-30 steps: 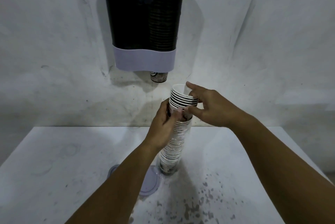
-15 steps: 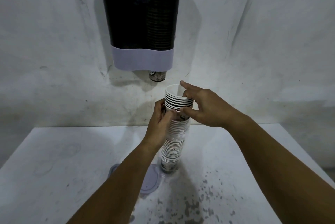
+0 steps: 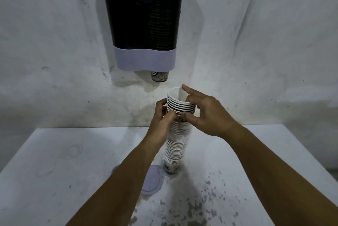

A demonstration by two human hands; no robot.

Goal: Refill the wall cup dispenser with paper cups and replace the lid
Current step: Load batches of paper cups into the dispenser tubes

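Fingers (image 3: 186,116) of both hands pinch the cup stack (image 3: 176,141); stained white table (image 3: 54,170).

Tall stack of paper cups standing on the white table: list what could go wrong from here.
1. The tall stack of patterned paper cups leans slightly on a narrow base; pulling its top section free may topple it.
2. Both hands, left and right, pinch the top rims, which could crush.
3. The pale round lid lies touching the base beside dark specks on the white table; falling cups could knock it or get dirty.
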